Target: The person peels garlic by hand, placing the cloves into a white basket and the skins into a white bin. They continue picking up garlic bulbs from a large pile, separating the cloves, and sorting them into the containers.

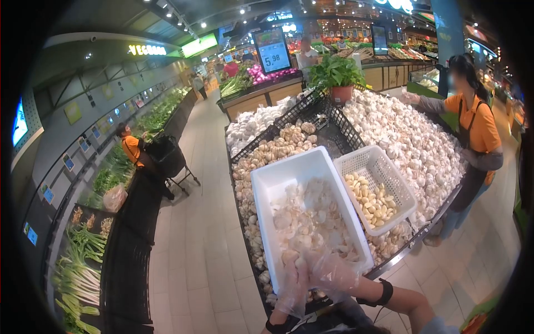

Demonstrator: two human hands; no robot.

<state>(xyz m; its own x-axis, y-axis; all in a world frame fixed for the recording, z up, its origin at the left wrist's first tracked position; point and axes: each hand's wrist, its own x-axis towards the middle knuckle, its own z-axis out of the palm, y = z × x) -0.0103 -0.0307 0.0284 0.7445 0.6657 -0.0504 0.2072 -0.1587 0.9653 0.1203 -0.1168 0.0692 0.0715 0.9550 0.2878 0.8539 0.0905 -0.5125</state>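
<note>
Both my hands wear loose clear plastic gloves and meet over the near rim of a white plastic tub (261,192) filled with papery garlic skins (311,222). My left hand (292,289) points up with a pale garlic piece (289,257) at its fingertips. Close beside it, fingers curled toward that piece, is my right hand (334,274), with a black band on its wrist. The glove hides whether it grips anything. A white slotted basket (361,161) to the right of the tub holds peeled garlic cloves (374,203).
Tub and basket rest on a black display stand heaped with garlic bulbs (414,145). A person in an orange shirt (478,131) stands at its right side, reaching into the pile. Another person crouches by a cart (167,156) in the left aisle, along a greens shelf (78,267).
</note>
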